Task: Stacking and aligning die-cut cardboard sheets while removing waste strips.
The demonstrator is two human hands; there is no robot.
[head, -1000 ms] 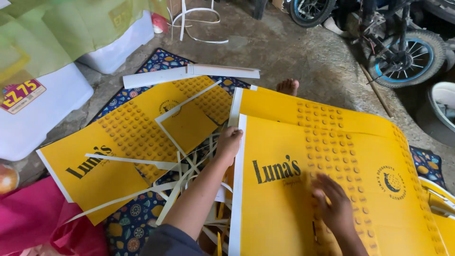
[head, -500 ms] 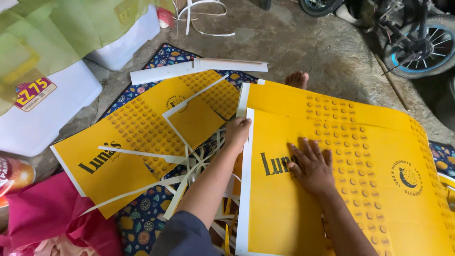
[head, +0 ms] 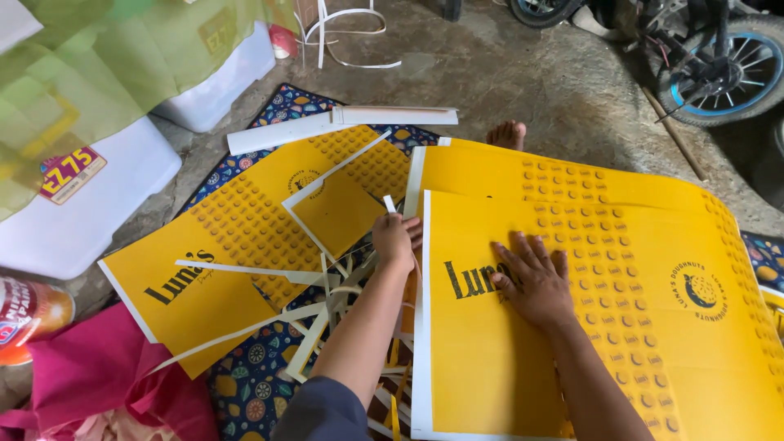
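Since the earlier frame, right hand (head: pixel 535 282) has slid left; fingers spread, it pins the yellow sheet (head: pixel 621 327) flat on the stack. Left hand (head: pixel 394 241) pinches a white strip (head: pixel 390 204) at its left edge, seemingly to tear it off.

yellow sheet (head: pixel 621 327) cut off below, bicycle wheel (head: pixel 727 77) partly cropped, perhaps

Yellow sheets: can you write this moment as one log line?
left hand: pinching white strip at sheet edge | right hand: flat on top yellow sheet | strip offcuts: beside
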